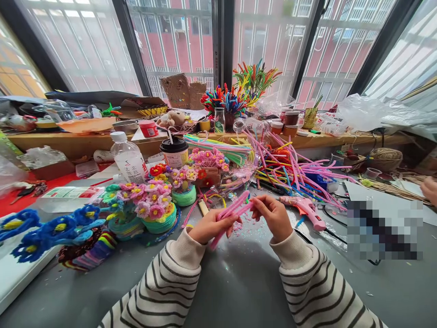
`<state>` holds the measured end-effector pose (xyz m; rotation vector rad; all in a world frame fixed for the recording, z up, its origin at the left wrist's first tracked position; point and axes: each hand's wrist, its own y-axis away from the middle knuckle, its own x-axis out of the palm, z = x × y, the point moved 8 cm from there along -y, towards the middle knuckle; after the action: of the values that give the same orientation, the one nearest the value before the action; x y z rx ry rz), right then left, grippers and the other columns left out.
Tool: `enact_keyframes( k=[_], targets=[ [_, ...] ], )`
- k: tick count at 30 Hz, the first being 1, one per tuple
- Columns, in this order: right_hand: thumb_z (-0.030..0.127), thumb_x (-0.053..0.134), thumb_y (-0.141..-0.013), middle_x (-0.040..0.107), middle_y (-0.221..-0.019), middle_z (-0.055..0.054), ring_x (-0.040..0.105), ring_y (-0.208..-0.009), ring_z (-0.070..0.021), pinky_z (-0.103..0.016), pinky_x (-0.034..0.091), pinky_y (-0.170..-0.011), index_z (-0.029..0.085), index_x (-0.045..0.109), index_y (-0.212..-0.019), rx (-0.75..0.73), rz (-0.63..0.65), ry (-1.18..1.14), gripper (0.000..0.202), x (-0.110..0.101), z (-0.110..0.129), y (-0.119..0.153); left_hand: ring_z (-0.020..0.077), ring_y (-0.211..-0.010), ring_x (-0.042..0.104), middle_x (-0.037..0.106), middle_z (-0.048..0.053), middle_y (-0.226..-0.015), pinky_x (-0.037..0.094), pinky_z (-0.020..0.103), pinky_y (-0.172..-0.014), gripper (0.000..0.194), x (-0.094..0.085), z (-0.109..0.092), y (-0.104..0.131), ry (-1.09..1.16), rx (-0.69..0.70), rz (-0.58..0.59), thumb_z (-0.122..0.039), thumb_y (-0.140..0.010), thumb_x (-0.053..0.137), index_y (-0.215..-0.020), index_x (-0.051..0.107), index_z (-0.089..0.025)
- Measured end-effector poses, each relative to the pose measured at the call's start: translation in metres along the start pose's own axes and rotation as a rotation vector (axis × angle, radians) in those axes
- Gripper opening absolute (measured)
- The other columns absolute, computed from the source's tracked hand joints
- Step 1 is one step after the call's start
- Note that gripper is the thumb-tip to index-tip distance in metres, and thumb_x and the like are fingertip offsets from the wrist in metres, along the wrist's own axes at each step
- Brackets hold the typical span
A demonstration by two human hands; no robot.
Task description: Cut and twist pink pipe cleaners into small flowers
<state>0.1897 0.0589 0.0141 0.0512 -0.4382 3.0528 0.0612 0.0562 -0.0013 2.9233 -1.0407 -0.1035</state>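
Observation:
Pink pipe cleaners [235, 208] run between my two hands above the grey table. My left hand [215, 226] is closed around them, and their lower ends stick out blurred below it. The fingers of my right hand [273, 216] pinch the bunch near its right end. How many strands there are I cannot tell. Just right of my right hand lies a pink hot glue gun [305, 210]. Left of my left hand stand pipe-cleaner flowers [155, 200] in a coiled turquoise pot [160, 223].
A heap of loose pipe cleaners [287, 168] lies behind my hands. A water bottle [129, 159] and a lidded cup [174, 153] stand at the back left. Blue pipe-cleaner flowers [59, 227] lean at the left. Another person's hand [429, 189] shows at the right edge, near a black cable [336, 216].

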Motion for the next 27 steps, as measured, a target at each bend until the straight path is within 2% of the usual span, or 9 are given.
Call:
enact_keyframes(
  k=[3, 6, 8, 10, 12, 16, 20, 24, 27],
  targets=[
    [0.041, 0.051, -0.069, 0.056, -0.061, -0.001, 0.053, -0.050, -0.0096, -0.022, 0.043, -0.047, 0.015, 0.053, -0.074, -0.017, -0.107, 0.062, 0.027, -0.027, 0.009, 0.002, 0.0037, -0.035, 0.031, 0.039, -0.006, -0.038, 0.024, 0.018, -0.038, 0.027, -0.012, 0.001, -0.001, 0.047, 0.036, -0.128, -0.037, -0.070, 0.051, -0.073, 0.058, -0.011],
    [0.044, 0.046, -0.072, 0.056, -0.066, -0.002, 0.053, -0.055, -0.0111, -0.024, 0.046, -0.051, 0.016, 0.053, -0.076, 0.003, -0.305, 0.060, 0.029, -0.071, 0.012, 0.025, 0.0026, -0.032, 0.026, 0.031, -0.009, -0.035, 0.020, 0.017, -0.033, 0.028, -0.023, 0.002, -0.003, 0.144, 0.069, -0.233, -0.040, -0.067, 0.053, -0.066, 0.054, -0.012],
    [0.045, 0.045, -0.072, 0.056, -0.070, -0.004, 0.054, -0.058, -0.0126, -0.026, 0.047, -0.055, 0.017, 0.053, -0.077, 0.045, -0.420, 0.170, 0.029, -0.100, 0.009, 0.050, 0.0038, -0.032, 0.033, 0.036, -0.008, -0.037, 0.025, 0.017, -0.033, 0.030, -0.025, 0.001, -0.003, 0.201, 0.099, -0.258, -0.043, -0.064, 0.055, -0.064, 0.050, -0.013],
    [0.044, 0.047, -0.071, 0.056, -0.073, -0.005, 0.054, -0.062, -0.0154, -0.028, 0.046, -0.059, 0.017, 0.053, -0.075, 0.115, -0.424, 0.449, 0.028, -0.116, 0.005, 0.073, 0.0059, -0.034, 0.042, 0.046, -0.004, -0.044, 0.031, 0.017, -0.034, 0.031, -0.026, 0.001, -0.004, 0.220, 0.110, -0.264, -0.045, -0.064, 0.054, -0.066, 0.047, -0.014],
    [0.043, 0.050, -0.068, 0.056, -0.080, -0.007, 0.054, -0.068, -0.0178, -0.029, 0.046, -0.061, 0.018, 0.054, -0.074, 0.113, -0.341, 0.727, 0.026, -0.119, 0.004, 0.089, 0.0056, -0.032, 0.043, 0.051, -0.003, -0.049, 0.030, 0.016, -0.030, 0.031, -0.027, 0.002, -0.004, 0.209, 0.109, -0.280, -0.045, -0.065, 0.052, -0.072, 0.046, -0.015],
    [0.037, 0.050, -0.067, 0.056, -0.083, -0.009, 0.053, -0.077, -0.0212, -0.033, 0.044, -0.067, 0.017, 0.053, -0.083, 0.103, -0.109, 1.053, 0.026, -0.102, -0.006, 0.097, 0.0005, -0.025, 0.028, 0.041, -0.008, -0.044, 0.017, 0.013, -0.025, 0.027, -0.031, 0.003, -0.003, 0.235, 0.125, -0.318, -0.041, -0.069, 0.050, -0.077, 0.047, -0.015],
    [0.022, 0.047, -0.062, 0.054, -0.083, -0.010, 0.052, -0.080, -0.0212, -0.032, 0.041, -0.071, 0.014, 0.051, -0.082, 0.118, 0.058, 1.253, 0.022, -0.081, -0.015, 0.084, 0.0008, -0.032, 0.034, 0.041, -0.007, -0.048, 0.025, 0.012, -0.029, 0.024, -0.030, 0.003, -0.004, 0.401, 0.117, -0.293, -0.034, -0.067, 0.056, -0.078, 0.050, -0.014],
    [0.020, 0.049, -0.055, 0.052, -0.061, -0.003, 0.050, -0.058, -0.0171, -0.027, 0.037, -0.053, 0.016, 0.047, -0.067, 0.277, 0.201, 1.284, 0.012, -0.078, -0.024, 0.063, 0.0049, -0.044, 0.047, 0.049, -0.003, -0.058, 0.037, 0.016, -0.039, 0.024, -0.027, 0.001, -0.002, 0.522, 0.111, -0.254, -0.028, -0.064, 0.060, -0.081, 0.053, -0.014],
    [0.021, 0.050, -0.052, 0.041, -0.046, 0.003, 0.044, -0.045, -0.0117, -0.023, 0.032, -0.043, 0.019, 0.040, -0.052, 0.445, 0.352, 1.057, 0.010, -0.079, -0.033, 0.056, 0.0072, -0.048, 0.052, 0.054, 0.000, -0.066, 0.038, 0.017, -0.039, 0.028, -0.026, 0.001, 0.000, 0.541, 0.097, -0.245, -0.028, -0.063, 0.061, -0.087, 0.053, -0.015]
  ],
)
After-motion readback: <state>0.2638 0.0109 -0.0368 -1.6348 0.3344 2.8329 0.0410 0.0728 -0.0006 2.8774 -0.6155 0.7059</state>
